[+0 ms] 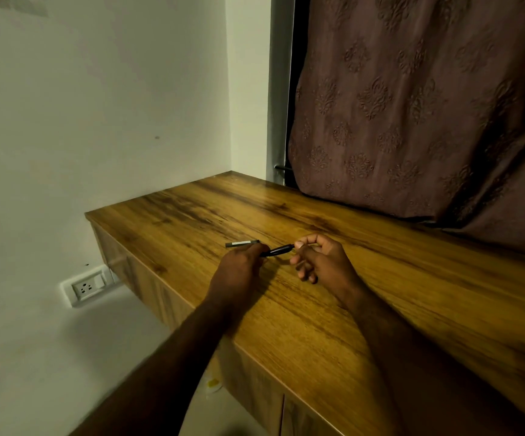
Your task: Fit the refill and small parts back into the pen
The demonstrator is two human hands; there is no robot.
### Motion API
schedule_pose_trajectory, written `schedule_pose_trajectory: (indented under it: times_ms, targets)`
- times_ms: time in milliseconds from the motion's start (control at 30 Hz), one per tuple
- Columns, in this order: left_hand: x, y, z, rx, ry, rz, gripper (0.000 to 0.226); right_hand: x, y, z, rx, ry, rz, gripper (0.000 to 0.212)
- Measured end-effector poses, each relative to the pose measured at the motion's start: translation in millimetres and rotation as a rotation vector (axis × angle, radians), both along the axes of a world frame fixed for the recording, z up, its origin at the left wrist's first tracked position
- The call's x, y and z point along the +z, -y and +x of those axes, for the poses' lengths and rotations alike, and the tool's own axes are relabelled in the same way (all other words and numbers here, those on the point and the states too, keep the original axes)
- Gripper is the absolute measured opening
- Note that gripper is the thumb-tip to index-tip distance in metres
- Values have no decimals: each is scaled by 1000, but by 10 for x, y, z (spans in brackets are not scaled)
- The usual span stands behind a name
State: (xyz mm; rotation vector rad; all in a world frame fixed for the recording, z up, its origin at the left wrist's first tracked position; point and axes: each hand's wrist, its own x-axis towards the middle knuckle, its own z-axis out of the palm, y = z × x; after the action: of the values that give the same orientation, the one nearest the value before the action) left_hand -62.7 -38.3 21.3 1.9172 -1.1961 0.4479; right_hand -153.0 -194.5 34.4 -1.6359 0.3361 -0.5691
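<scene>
Both forearms are extended forward; left hand (242, 262) is curled closed, right hand (320, 261) pinched at thumb and fingers (302, 245).

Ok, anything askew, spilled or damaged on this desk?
Nothing stands out. The left hand and right hand hold a black pen over the wooden desk; a small grey bar, likely its cap, lies flat beside them.

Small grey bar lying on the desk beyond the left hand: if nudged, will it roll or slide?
The grey bar looks flat-sided, so it probably slides rather than rolls. Thin and small, likely light. The wooden desk looks smooth, so it may skid easily.
</scene>
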Motion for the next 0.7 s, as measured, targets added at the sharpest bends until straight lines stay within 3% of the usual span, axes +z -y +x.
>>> schedule_pose_trajectory:
  times_ms: [133,367,533,700]
  targets:
    - [-5,4,-11,14,18,21,55,-19,-10,-10,-4,0,-30,8]
    - [-5,8,-29,0,38,3,61,-6,-75,3,-32,-35,-86,34]
    - [-51,20,4,-12,51,8,49,-11,-80,38,-46,70,-4,9]
    - [-72,-7,29,52,46,-2,44,27,-54,50,-131,117,120,10]
